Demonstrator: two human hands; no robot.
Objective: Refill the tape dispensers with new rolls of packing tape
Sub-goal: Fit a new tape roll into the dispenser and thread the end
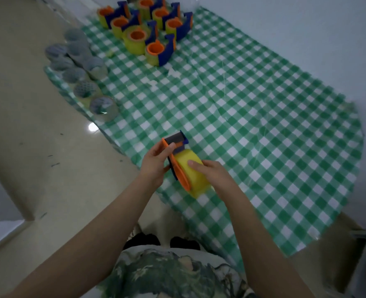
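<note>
A green-and-white checked cloth (253,125) covers most of the view, with pale floor (38,158) along its left edge. At the far end of the cloth stands a cluster of loaded dispensers (147,24), blue and orange, each carrying a yellow roll and packed close together. Along the far left edge of the cloth sits a run of clear tape rolls (81,67), standing on their flat sides, touching or just beside one another.

Near the cloth's near-left edge, lifted above it, is the orange-and-blue tape dispenser (177,143) with a yellow tape roll (196,179) seated on it. It lies between the two hands, well apart from both groups at the far end.

The left hand (154,163) grips the dispenser from its left side, fingers curled round the frame and thumb laid up toward the grey front plate. The right hand (212,172) holds the yellow roll from the right, thumb pressed on its outer band and fingers wrapped behind, out of sight.
</note>
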